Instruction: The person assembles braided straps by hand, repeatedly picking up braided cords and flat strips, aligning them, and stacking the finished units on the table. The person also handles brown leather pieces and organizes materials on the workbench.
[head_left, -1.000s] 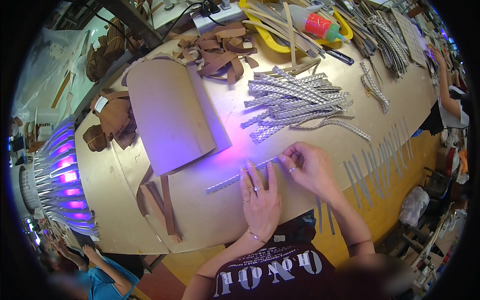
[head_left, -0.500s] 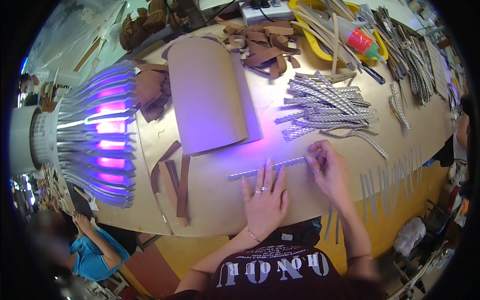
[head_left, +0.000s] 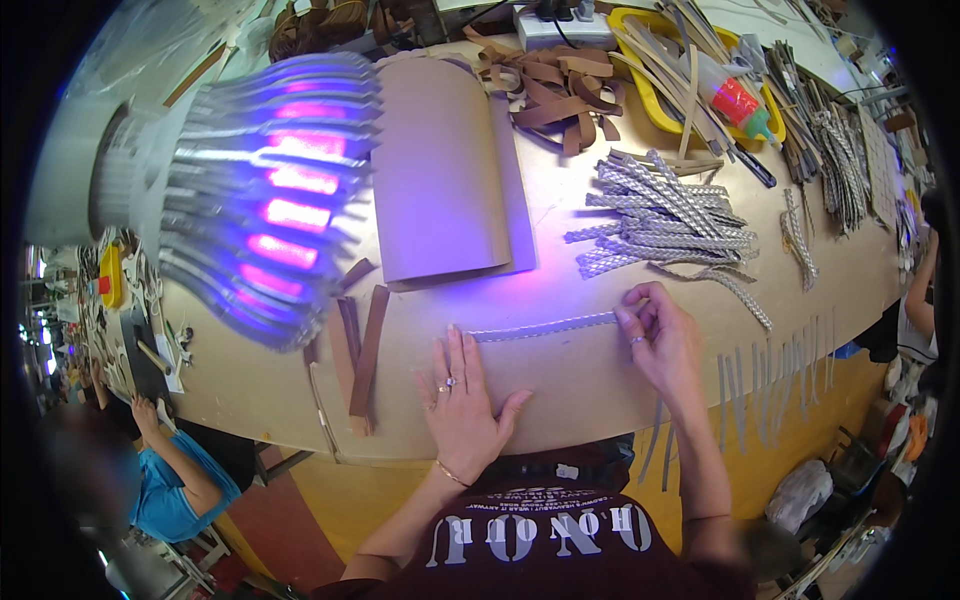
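A thin silver-grey braided strip (head_left: 545, 328) runs across the table in front of me. Its right end is pinched between the thumb and fingers of my right hand (head_left: 660, 340). My left hand (head_left: 466, 405) lies flat with its fingers spread, the fingertips resting at the strip's left end. Beyond my right hand is a heap of similar braided strips (head_left: 670, 220). One more braided strip (head_left: 797, 240) lies apart to the right of the heap.
A large lamp (head_left: 270, 200) with glowing pink slots juts in at left. Behind are a curled brown sheet (head_left: 440, 180), brown strips (head_left: 560, 95) and a yellow tray (head_left: 640, 85) with a bottle (head_left: 735, 100). Grey strips (head_left: 770, 390) hang at the front edge. A blue-sleeved person (head_left: 185, 490) sits left.
My left hand has slid left along the braided strip to its left end. My right hand keeps its pinch in nearly the same place. The view has shifted, bringing the lamp further in.
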